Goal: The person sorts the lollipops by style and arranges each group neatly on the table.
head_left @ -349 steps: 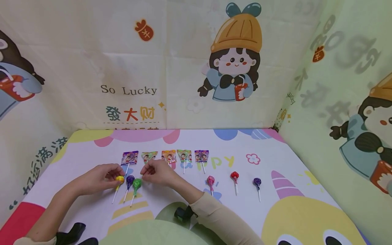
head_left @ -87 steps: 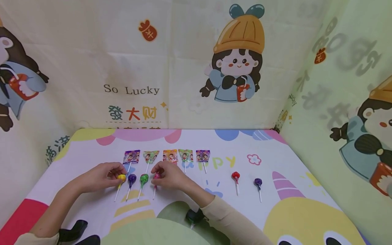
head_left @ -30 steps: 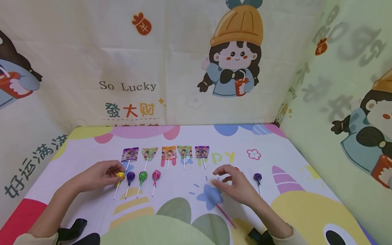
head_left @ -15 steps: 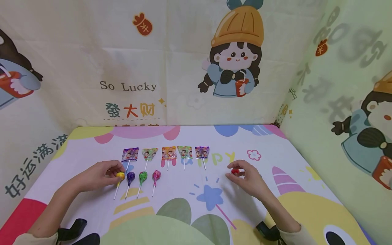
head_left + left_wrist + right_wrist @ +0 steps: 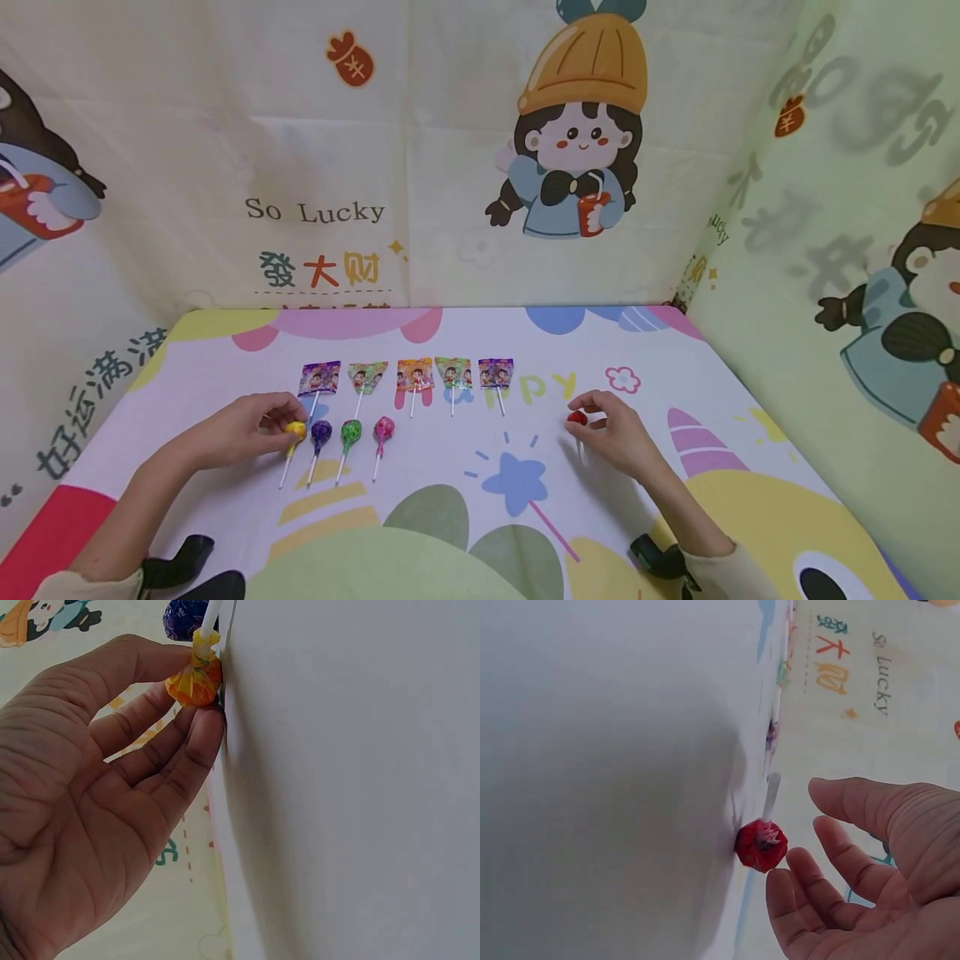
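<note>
My left hand [image 5: 247, 429] pinches the candy end of a yellow lollipop [image 5: 296, 431], whose stick points toward me on the table. Beside it, in a row, lie a purple lollipop [image 5: 321, 431], a green lollipop [image 5: 350, 432] and a pink lollipop [image 5: 383, 429]. Over on the right, my right hand [image 5: 618, 433] surrounds a red lollipop [image 5: 577, 417]. In the right wrist view its thumb stands apart from that red candy [image 5: 761, 846], and the other fingertips are close beside it. Whether they touch it I cannot tell. No second purple lollipop shows on the right; my hand covers that spot.
Behind the row lie several flat-wrapped lollipops, among them a purple packet [image 5: 318, 378], an orange packet [image 5: 415, 374] and another purple packet [image 5: 496, 374]. The printed tablecloth [image 5: 480, 342] ends at a cartoon-patterned cloth wall [image 5: 450, 167], with another wall on the right.
The pink lollipop went from the right side to the row's end, and the green one shifted right. My right hand then moved right to the red lollipop. My left hand stayed on the yellow one.
</note>
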Available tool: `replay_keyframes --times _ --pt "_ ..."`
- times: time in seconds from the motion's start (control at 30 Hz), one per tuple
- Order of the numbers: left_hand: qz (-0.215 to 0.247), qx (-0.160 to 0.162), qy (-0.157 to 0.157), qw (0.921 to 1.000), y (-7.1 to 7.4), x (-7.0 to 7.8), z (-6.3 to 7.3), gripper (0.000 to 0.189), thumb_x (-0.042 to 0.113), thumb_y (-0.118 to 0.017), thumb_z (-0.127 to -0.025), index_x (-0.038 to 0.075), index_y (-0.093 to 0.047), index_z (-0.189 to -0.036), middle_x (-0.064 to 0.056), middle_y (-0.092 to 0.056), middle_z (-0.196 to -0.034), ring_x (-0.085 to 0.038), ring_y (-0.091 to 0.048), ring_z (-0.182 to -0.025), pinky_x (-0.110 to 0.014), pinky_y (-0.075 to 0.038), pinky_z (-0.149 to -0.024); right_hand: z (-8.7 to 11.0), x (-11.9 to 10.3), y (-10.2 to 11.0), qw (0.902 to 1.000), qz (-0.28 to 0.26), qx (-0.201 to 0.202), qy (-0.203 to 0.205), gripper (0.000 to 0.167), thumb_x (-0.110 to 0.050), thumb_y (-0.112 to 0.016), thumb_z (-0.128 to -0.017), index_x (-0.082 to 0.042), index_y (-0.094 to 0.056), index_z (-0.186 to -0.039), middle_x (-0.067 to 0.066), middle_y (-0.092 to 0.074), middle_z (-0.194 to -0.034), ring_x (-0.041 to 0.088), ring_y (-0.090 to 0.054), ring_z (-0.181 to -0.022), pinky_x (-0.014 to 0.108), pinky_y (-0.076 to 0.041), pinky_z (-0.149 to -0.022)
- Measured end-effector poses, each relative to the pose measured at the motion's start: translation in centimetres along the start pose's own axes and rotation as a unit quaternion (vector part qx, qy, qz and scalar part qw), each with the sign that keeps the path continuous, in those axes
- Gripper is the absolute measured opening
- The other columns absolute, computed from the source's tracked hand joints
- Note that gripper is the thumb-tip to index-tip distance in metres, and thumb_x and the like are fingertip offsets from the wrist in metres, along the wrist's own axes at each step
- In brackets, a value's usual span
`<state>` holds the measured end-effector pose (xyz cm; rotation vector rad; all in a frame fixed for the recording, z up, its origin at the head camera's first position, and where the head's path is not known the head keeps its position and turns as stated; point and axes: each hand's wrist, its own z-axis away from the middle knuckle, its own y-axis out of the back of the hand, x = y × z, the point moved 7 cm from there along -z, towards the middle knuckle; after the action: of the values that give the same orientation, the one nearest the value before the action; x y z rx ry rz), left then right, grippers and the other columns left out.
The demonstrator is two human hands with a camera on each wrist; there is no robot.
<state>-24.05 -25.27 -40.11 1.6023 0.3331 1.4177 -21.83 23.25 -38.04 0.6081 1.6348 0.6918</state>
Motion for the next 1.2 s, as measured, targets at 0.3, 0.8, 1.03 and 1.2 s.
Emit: replay_keyframes --times 0.3,0.8,1.03,1.2 --pt "0.001 0.000 -0.001 1.0000 0.0 0.0 -0.1 0.024 0.013 -0.078 -0.088 0.008 -0.065 -0.108 0.003 -0.061 -0.092 -0.017 -0.055 -0.087 -0.021 -0.053 -0.075 -0.5 0.8 -0.3 0.9997 -0.012 -0.015 -0.012 0.025 -0.010 -0.080 -0.088 -0.003 -0.067 -0.108 0.008 -0.069 -0.102 0.021 -0.063 -0.092 0.037 -0.059 -0.086" --pt "-0.001 0.003 0.008 1.0000 -0.1 0.1 0.1 0.023 0.013 -0.078 -0.087 0.009 -0.065 -0.107 0.002 -0.060 -0.091 -0.018 -0.055 -0.087 -0.021 -0.053 -0.075 -0.7 1.5 -1.0 0.9982 -0.027 -0.036 -0.040 0.021 -0.003 -0.075 -0.090 -0.003 -0.067 -0.109 0.007 -0.069 -0.103 0.023 -0.065 -0.096 0.046 -0.057 -0.095" --pt "0.007 0.000 0.013 0.9999 0.0 0.2 0.1 0.024 0.014 -0.079 -0.087 0.009 -0.065 -0.106 0.002 -0.061 -0.090 -0.018 -0.055 -0.087 -0.021 -0.053 -0.075 -0.7 1.7 -1.3 0.9974 -0.023 -0.044 -0.052 0.021 -0.003 -0.075 -0.090 -0.005 -0.068 -0.109 0.005 -0.068 -0.101 0.022 -0.063 -0.096 0.046 -0.057 -0.096" --pt "0.009 -0.001 0.014 0.9999 -0.1 0.1 0.0 0.024 0.014 -0.079 -0.087 0.009 -0.065 -0.106 0.001 -0.061 -0.090 -0.018 -0.055 -0.087 -0.020 -0.053 -0.075 -0.7 1.9 -1.3 0.9974 -0.022 -0.042 -0.054 0.020 -0.003 -0.074 -0.090 -0.005 -0.068 -0.109 0.004 -0.067 -0.101 0.021 -0.063 -0.096 0.046 -0.057 -0.096"
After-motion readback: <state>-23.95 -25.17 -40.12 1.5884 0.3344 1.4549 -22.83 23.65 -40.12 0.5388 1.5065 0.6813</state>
